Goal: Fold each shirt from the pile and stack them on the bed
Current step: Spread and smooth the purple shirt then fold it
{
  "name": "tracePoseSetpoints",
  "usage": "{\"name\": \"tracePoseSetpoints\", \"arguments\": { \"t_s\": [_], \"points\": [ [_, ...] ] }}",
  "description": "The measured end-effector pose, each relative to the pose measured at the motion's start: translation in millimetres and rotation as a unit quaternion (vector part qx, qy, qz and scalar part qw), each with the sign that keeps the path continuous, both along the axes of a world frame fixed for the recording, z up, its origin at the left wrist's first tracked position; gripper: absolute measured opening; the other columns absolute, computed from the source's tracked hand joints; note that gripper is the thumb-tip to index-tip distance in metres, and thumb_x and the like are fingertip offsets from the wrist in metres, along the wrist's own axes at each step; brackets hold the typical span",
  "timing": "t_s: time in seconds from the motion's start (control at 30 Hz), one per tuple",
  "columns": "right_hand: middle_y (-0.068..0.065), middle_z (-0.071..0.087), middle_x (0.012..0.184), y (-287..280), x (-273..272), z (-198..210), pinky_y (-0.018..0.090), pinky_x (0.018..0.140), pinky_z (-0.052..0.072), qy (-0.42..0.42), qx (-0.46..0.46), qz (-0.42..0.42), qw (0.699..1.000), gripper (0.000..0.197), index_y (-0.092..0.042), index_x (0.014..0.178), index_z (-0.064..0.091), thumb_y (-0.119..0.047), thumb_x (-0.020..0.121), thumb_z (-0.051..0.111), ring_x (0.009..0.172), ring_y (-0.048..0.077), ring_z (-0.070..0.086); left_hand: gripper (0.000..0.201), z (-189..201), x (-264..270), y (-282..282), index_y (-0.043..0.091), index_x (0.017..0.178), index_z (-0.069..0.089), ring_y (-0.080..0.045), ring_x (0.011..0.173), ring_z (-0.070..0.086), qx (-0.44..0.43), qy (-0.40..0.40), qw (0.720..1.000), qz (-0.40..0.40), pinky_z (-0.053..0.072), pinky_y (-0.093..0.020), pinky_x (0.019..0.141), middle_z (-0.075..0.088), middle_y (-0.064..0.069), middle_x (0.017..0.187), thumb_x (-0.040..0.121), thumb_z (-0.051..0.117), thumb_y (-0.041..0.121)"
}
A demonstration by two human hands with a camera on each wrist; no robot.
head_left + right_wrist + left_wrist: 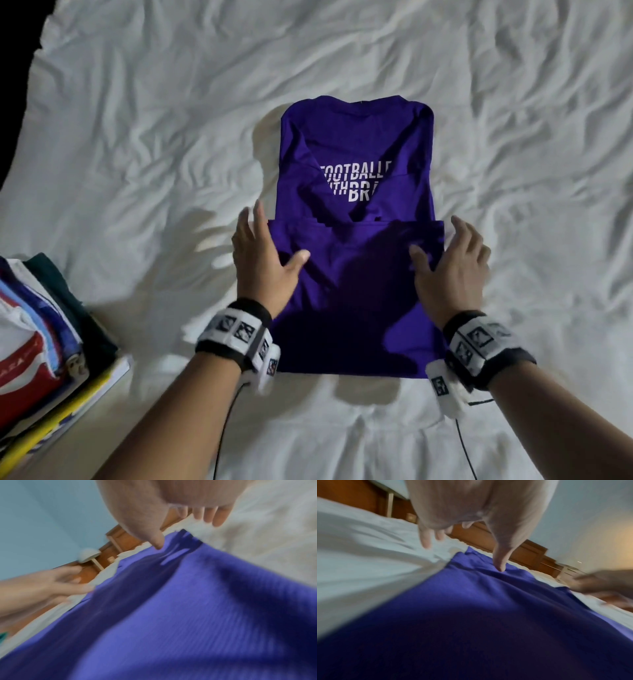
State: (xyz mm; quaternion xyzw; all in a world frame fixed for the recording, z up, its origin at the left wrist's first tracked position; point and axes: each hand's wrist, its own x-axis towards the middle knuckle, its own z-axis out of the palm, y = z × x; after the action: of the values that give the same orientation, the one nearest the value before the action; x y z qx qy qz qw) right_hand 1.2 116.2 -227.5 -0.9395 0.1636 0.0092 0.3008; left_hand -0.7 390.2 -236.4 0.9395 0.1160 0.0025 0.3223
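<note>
A purple shirt (pixel 356 137) with white lettering lies flat on the white bed sheet (pixel 137 137). Its sides are folded in and its lower part is folded up over the middle. My left hand (pixel 263 253) rests at the left edge of that flap, fingers straight and thumb on the cloth. My right hand (pixel 452 260) sits at the right edge the same way. In the left wrist view my left thumb (pixel 500 561) touches the shirt (pixel 471 615) while the fingers hover over the sheet. In the right wrist view the right thumb (pixel 157 543) presses the shirt (pixel 188 615).
A stack of folded shirts (pixel 41 325) sits at the bed's left edge on a yellow-edged flat thing (pixel 68 411). Rumpled sheet spreads all round the purple shirt. A wooden headboard (pixel 488 538) runs along the far side.
</note>
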Motion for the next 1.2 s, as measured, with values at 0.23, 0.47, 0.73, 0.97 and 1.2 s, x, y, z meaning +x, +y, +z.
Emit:
{"name": "tracePoseSetpoints", "arguments": {
  "t_s": [0.23, 0.47, 0.73, 0.97, 1.2],
  "points": [
    [0.004, 0.003, 0.171, 42.7, -65.1, -31.8, 0.054, 0.124, 0.016, 0.032, -0.164, 0.352, 0.921, 0.066, -0.028, 0.163, 0.017, -0.056, 0.103, 0.025, 0.158, 0.028, 0.001, 0.077, -39.0, -74.8, -32.3, 0.014, 0.165, 0.012, -0.033, 0.159, 0.001, 0.261, 0.056, 0.934, -0.237, 0.014, -0.068, 0.121, 0.0, -0.017, 0.171, 0.103, 0.023, 0.059],
    [0.016, 0.006, 0.17, 9.9, -64.0, -31.4, 0.056, 0.125, 0.006, 0.06, -0.21, 0.242, 0.945, 0.074, -0.02, 0.163, 0.018, -0.06, 0.102, 0.026, 0.157, 0.035, 0.005, 0.078, -27.9, -89.0, -26.4, 0.009, 0.164, 0.013, -0.038, 0.158, 0.0, 0.26, 0.036, 0.947, -0.187, 0.005, -0.066, 0.123, 0.001, -0.02, 0.17, 0.103, 0.03, 0.056],
    [0.003, -0.006, 0.17, -7.1, -103.0, -35.6, 0.048, 0.127, 0.003, 0.129, -0.203, 0.311, 0.92, 0.078, -0.026, 0.164, 0.008, -0.069, 0.099, 0.0, 0.158, 0.024, -0.003, 0.077, -25.8, -124.0, -2.6, 0.013, 0.164, 0.012, -0.027, 0.159, -0.001, 0.276, 0.122, 0.934, -0.19, 0.007, -0.064, 0.124, 0.0, -0.008, 0.172, 0.104, 0.02, 0.059],
    [0.011, 0.006, 0.17, -0.5, -147.9, -5.5, 0.051, 0.125, 0.016, 0.107, -0.183, 0.408, 0.888, 0.084, -0.01, 0.162, 0.019, -0.049, 0.089, 0.036, 0.157, 0.031, 0.004, 0.088, 6.3, -160.2, -12.4, 0.007, 0.162, 0.022, -0.033, 0.158, 0.006, 0.244, 0.118, 0.904, -0.332, 0.015, -0.061, 0.123, 0.009, -0.017, 0.171, 0.084, 0.044, 0.041],
    [0.026, 0.053, 0.146, 5.5, -139.6, -17.5, 0.062, 0.095, 0.053, 0.08, -0.219, 0.393, 0.889, 0.073, 0.007, 0.139, 0.055, -0.007, 0.074, 0.025, 0.129, 0.047, 0.056, 0.062, -2.0, -151.2, -19.7, 0.004, 0.149, 0.048, -0.036, 0.146, 0.042, 0.304, 0.147, 0.888, -0.311, 0.034, -0.065, 0.115, 0.045, -0.019, 0.156, 0.091, 0.03, 0.015]
  ]
}}
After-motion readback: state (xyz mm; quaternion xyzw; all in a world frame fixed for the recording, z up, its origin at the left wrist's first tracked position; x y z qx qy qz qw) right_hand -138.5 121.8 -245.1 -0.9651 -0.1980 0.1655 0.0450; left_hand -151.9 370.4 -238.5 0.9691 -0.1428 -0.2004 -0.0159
